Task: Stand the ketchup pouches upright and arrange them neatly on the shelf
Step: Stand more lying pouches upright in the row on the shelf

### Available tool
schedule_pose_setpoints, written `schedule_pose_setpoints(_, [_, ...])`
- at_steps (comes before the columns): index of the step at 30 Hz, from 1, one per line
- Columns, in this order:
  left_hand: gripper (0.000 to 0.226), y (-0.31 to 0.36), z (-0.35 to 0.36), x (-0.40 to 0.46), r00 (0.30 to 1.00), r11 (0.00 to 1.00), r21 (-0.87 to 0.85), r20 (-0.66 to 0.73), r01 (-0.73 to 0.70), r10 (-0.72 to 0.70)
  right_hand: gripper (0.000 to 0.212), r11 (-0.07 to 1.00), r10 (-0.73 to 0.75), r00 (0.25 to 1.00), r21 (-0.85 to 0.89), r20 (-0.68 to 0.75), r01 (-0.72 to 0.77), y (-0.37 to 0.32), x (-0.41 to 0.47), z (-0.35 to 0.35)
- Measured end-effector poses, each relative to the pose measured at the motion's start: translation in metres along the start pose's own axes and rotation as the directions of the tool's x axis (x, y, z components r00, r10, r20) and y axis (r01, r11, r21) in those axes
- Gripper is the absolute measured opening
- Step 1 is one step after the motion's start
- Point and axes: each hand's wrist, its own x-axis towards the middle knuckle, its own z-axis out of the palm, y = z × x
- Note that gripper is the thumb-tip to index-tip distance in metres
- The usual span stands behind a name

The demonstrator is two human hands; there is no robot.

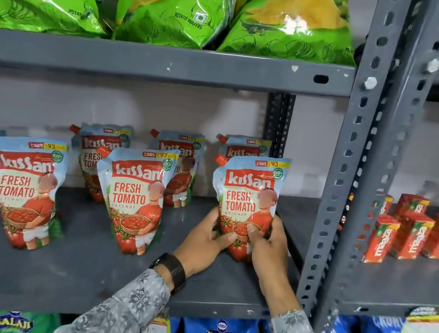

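While the front-right ketchup pouch (247, 199) stands upright on the grey shelf (88, 275) beside the upright post (356, 158), its lower part is clasped by the left hand (206, 240) and right hand (269, 245); other pouches (134, 196) stand leftward and behind.

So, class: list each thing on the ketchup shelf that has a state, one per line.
Front right pouch: upright, gripped low down by both hands.
Left hand: closed on it.
Right hand: closed on it.
Front middle pouch: upright, free.
Front left pouch: upright, free.
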Motion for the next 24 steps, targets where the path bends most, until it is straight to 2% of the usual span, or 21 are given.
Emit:
schedule_pose_setpoints(9, [0.063, -0.003, 0.009, -0.002, 1.000, 1.000, 0.031, -0.008, 0.000, 0.000, 0.046, 1.000, -0.009, 1.000, 0.003, -0.018, 0.009, -0.010, -0.017, -0.007])
schedule_pose_setpoints(11, [0.065, 0.001, 0.006, -0.006, 0.999, 0.998, 0.047, 0.017, 0.029, -0.029, 0.055, 1.000, -0.009, 1.000, -0.013, -0.017, 0.009, -0.013, -0.023, -0.009])
schedule_pose_setpoints(13, [0.069, 0.007, -0.002, -0.015, 0.998, 0.995, 0.079, 0.004, 0.066, -0.067, 0.073, 0.988, -0.020, 0.998, -0.154, -0.062, 0.010, -0.012, -0.034, -0.009])
schedule_pose_setpoints(15, [0.067, 0.012, -0.021, -0.035, 0.993, 0.983, 0.150, -0.066, 0.104, -0.095, 0.082, 0.943, -0.103, 0.980, -0.330, -0.170, 0.042, -0.010, -0.049, -0.004])
schedule_pose_setpoints(17, [0.049, 0.010, -0.050, -0.063, 0.981, 0.975, 0.197, -0.182, 0.101, -0.065, 0.071, 0.913, -0.250, 0.933, -0.383, -0.260, 0.138, -0.009, -0.069, 0.008])
schedule_pose_setpoints(18, [0.039, 0.008, -0.067, -0.078, 0.964, 0.975, 0.203, -0.263, 0.095, -0.039, 0.063, 0.897, -0.313, 0.915, -0.394, -0.253, 0.198, -0.010, -0.079, 0.017])
schedule_pose_setpoints(19, [0.033, 0.007, -0.085, -0.090, 0.933, 0.975, 0.202, -0.360, 0.093, -0.015, 0.054, 0.878, -0.357, 0.913, -0.403, -0.198, 0.256, -0.012, -0.086, 0.027])
schedule_pose_setpoints(21, [0.029, 0.000, -0.126, -0.101, 0.845, 0.973, 0.202, -0.535, 0.107, 0.018, 0.046, 0.859, -0.375, 0.927, -0.373, 0.009, 0.351, -0.017, -0.090, 0.054])
schedule_pose_setpoints(22, [0.032, -0.003, -0.144, -0.101, 0.817, 0.972, 0.201, -0.577, 0.125, 0.014, 0.049, 0.867, -0.344, 0.931, -0.340, 0.123, 0.365, -0.019, -0.087, 0.069])
schedule_pose_setpoints(24, [0.055, -0.008, -0.176, -0.095, 0.836, 0.970, 0.173, -0.546, 0.173, -0.052, 0.067, 0.910, -0.236, 0.924, -0.266, 0.303, 0.319, -0.024, -0.076, 0.099])
